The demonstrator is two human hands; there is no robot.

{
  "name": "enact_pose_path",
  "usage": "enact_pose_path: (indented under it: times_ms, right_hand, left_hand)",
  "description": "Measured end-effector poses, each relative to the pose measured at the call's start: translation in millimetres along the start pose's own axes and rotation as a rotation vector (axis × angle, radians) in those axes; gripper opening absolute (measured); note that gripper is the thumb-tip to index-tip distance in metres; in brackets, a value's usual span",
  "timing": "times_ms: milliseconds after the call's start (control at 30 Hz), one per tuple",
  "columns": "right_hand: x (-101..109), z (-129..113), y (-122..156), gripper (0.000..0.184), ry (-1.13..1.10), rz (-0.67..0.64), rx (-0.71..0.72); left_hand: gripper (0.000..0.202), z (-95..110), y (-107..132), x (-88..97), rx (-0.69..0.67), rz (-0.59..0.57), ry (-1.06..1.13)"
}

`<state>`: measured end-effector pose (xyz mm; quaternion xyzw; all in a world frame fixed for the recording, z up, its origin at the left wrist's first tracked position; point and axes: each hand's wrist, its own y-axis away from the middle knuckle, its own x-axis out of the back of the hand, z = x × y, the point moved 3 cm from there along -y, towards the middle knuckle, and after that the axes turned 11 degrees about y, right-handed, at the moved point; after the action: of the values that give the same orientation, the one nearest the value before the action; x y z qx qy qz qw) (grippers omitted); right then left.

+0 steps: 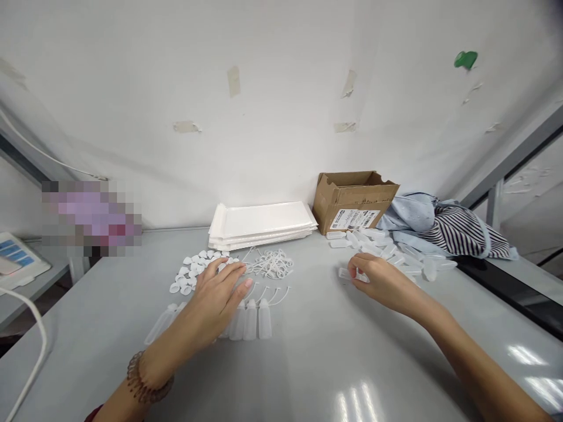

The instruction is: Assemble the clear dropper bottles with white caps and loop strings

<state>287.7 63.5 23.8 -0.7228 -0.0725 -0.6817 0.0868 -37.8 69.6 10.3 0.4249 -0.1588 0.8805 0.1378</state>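
My left hand (219, 296) lies flat with fingers stretched out over a row of small translucent bottles (251, 317) with looped tethers. Its fingertips reach toward a scatter of small white caps (193, 271) and a tangle of white loop ties (270, 264). My right hand (377, 280) is curled, its fingers pinching one small clear bottle (345, 274) at the edge of a pile of like bottles (391, 249). A coil bracelet sits on my left wrist.
A stack of white padded envelopes (261, 225) lies against the wall. An open cardboard box (354, 199) stands to its right, beside bundled blue and striped cloth (444, 225). The grey table (316, 363) spreads toward me. A device with blue buttons (17, 258) sits far left.
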Motion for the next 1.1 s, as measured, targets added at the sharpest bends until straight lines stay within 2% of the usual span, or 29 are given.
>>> enact_pose_path:
  times_ms: [133,333,500,567,833,1000,1100]
  right_hand:
    - [0,-7,0,0.011,-0.053,0.024,0.053]
    - [4,-24,2,0.011,-0.174,0.123,0.136]
    - [3,-39,8,0.011,-0.245,0.192,0.233]
    - [4,-45,10,0.010,-0.276,0.207,0.253]
    - [1,-66,20,0.009,-0.377,0.232,0.345]
    - [-2,-74,24,0.009,-0.431,0.277,0.383]
    - [-3,-79,27,0.010,-0.460,0.310,0.413]
  left_hand:
    - [0.043,8,-1,9.7,0.073,0.072,0.146]
    - [0.043,14,2,26.0,0.295,0.122,0.675]
    - [0.032,21,4,29.6,0.275,0.151,1.061]
    - [0.028,24,4,28.9,0.293,0.155,1.099]
    - [0.025,29,12,15.2,0.400,0.176,1.011]
    - [0.022,37,13,2.7,0.376,0.077,1.142]
    - [0.021,41,13,-3.4,0.371,-0.006,1.131]
